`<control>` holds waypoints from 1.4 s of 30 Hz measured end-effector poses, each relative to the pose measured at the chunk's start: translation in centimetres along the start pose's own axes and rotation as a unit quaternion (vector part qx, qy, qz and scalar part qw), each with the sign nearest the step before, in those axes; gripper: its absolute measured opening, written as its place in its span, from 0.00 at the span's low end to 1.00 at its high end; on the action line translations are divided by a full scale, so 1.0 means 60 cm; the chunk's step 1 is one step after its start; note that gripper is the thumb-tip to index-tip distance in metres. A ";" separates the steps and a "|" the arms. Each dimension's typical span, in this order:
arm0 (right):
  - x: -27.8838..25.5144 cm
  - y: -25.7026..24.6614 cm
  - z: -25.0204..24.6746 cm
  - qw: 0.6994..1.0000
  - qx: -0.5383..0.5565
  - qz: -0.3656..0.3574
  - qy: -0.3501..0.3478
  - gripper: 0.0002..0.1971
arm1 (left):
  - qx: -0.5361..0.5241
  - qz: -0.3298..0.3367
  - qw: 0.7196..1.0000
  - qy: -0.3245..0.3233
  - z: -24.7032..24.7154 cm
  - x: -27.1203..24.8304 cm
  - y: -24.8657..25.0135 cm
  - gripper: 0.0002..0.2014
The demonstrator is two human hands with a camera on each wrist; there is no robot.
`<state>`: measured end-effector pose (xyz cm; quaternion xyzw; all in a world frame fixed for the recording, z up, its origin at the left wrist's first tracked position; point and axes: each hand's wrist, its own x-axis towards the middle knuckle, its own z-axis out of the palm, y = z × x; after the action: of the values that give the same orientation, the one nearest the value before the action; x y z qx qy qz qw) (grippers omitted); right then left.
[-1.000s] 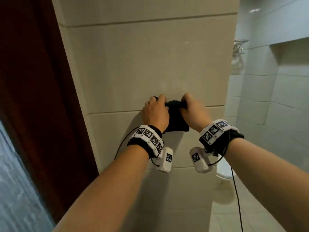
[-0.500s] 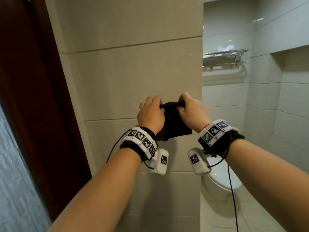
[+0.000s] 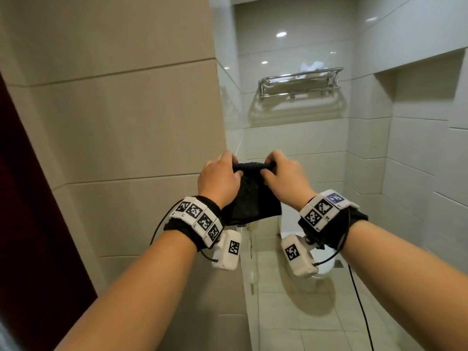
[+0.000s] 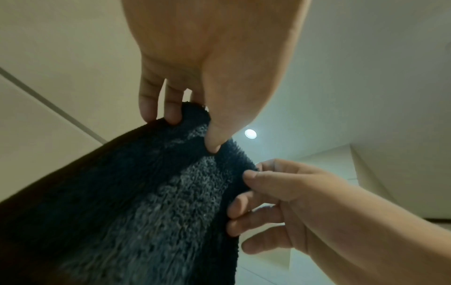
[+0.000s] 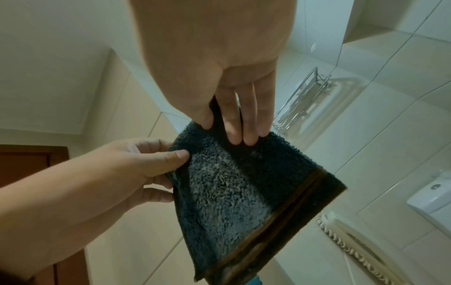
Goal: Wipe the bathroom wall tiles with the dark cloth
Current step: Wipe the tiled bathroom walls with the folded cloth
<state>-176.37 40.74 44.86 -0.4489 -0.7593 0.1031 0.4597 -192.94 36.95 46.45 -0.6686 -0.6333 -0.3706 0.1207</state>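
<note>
A dark fluffy cloth (image 3: 253,198) hangs folded between both hands, in the air just past the corner of the beige tiled wall (image 3: 121,127). My left hand (image 3: 219,177) pinches its top left edge, thumb in front, fingers behind. My right hand (image 3: 282,176) pinches the top right edge the same way. In the left wrist view the cloth (image 4: 136,202) fills the lower left, with my left hand (image 4: 195,123) gripping its top and my right hand (image 4: 266,192) beside it. In the right wrist view the cloth (image 5: 244,189) shows a brown hem at its lower edge.
White tiled walls (image 3: 405,153) enclose the room ahead, with a chrome towel rack (image 3: 298,83) high on the back wall. A white toilet (image 3: 321,267) stands below my right wrist. A dark wooden door frame (image 3: 33,224) runs down the left. Cables hang from both wrists.
The view has swung to the right, so the beige wall's corner and the room behind it now show. Both hands kept their hold on the cloth and moved right, off the beige wall.
</note>
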 end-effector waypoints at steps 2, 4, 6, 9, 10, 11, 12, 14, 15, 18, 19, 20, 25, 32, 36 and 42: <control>0.002 0.040 -0.016 1.000 0.011 0.009 -0.005 0.04 | 0.013 0.008 1.000 -0.017 0.026 0.013 0.027 0.05; 0.011 0.082 -0.026 1.000 0.021 0.013 -0.001 0.04 | 0.030 0.015 0.999 -0.035 0.057 0.026 0.050 0.06; 0.025 0.125 -0.027 0.999 0.026 0.022 0.000 0.04 | 0.051 0.019 0.997 -0.054 0.091 0.040 0.066 0.08; 0.056 0.187 -0.017 0.999 0.030 0.031 -0.005 0.04 | 0.090 0.012 0.992 -0.087 0.144 0.070 0.076 0.09; 0.067 0.208 -0.011 0.999 0.032 0.034 -0.012 0.04 | 0.099 0.007 0.990 -0.099 0.162 0.082 0.077 0.09; 0.081 0.229 -0.005 0.998 0.037 0.037 -0.019 0.05 | 0.105 0.001 0.988 -0.110 0.181 0.095 0.077 0.09; 0.095 0.250 0.002 0.998 0.043 0.039 -0.026 0.05 | 0.109 -0.004 0.987 -0.117 0.200 0.109 0.077 0.09; 0.126 0.292 0.012 0.997 0.053 0.041 -0.043 0.05 | 0.120 -0.009 0.985 -0.125 0.238 0.140 0.078 0.09; 0.144 0.312 0.014 0.996 0.056 0.043 -0.053 0.05 | 0.126 -0.009 0.984 -0.126 0.256 0.158 0.081 0.09; 0.194 0.358 0.012 0.994 0.059 0.043 -0.085 0.08 | 0.136 -0.001 0.982 -0.128 0.297 0.212 0.091 0.08; 0.212 0.371 0.009 0.994 0.057 0.040 -0.089 0.08 | 0.138 0.000 0.983 -0.125 0.307 0.230 0.096 0.08; 0.228 0.382 0.007 0.993 0.058 0.038 -0.092 0.07 | 0.143 0.000 0.982 -0.122 0.316 0.247 0.100 0.08; 0.316 0.420 0.020 0.989 0.103 0.020 -0.107 0.04 | 0.176 -0.009 0.978 -0.109 0.343 0.315 0.105 0.11; 0.454 0.453 0.106 0.964 0.217 -0.065 -0.136 0.05 | 0.261 -0.092 0.960 -0.035 0.372 0.363 0.077 0.09; 0.518 0.458 0.156 0.937 0.273 -0.123 -0.179 0.07 | 0.303 -0.198 0.932 -0.011 0.378 0.389 0.075 0.09; 0.567 0.421 0.186 0.879 0.358 -0.182 -0.258 0.06 | 0.351 -0.304 0.885 0.036 0.348 0.401 0.104 0.09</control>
<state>-176.29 84.55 44.90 -0.0653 -0.8309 0.3944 0.3871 -181.76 67.28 49.45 -0.3431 -0.8897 -0.1659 0.2516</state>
